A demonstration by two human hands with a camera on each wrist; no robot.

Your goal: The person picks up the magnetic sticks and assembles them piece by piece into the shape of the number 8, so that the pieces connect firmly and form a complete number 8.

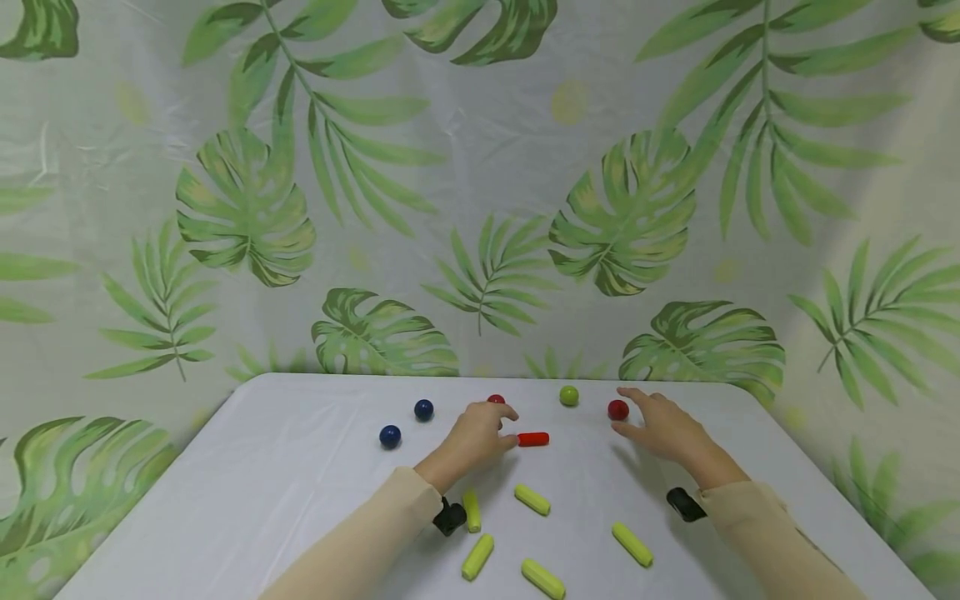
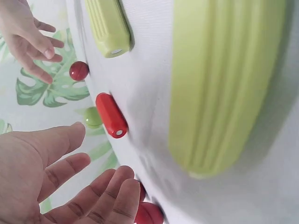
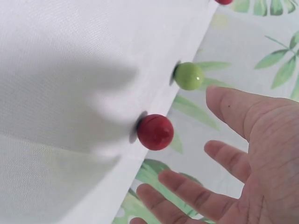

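Observation:
My left hand (image 1: 474, 437), its fingers spread and slightly bent, hovers over the table beside a red ribbed stick (image 1: 533, 439). Just past its fingers is a red ball (image 1: 496, 400), and in the left wrist view red balls (image 2: 150, 213) show partly behind the fingertips. My right hand (image 1: 666, 427) is spread around another red ball (image 1: 618, 409) near the far right; the right wrist view shows a gap between the fingers and that ball (image 3: 155, 132). A green ball (image 1: 569, 396) sits between the two hands. Neither hand holds anything.
Two dark blue balls (image 1: 390, 437) lie left of the left hand. Several yellow-green sticks (image 1: 532, 499) are scattered nearer the front, one close below the left wrist. The white table (image 1: 247, 467) ends at a leaf-patterned curtain (image 1: 495, 167) behind.

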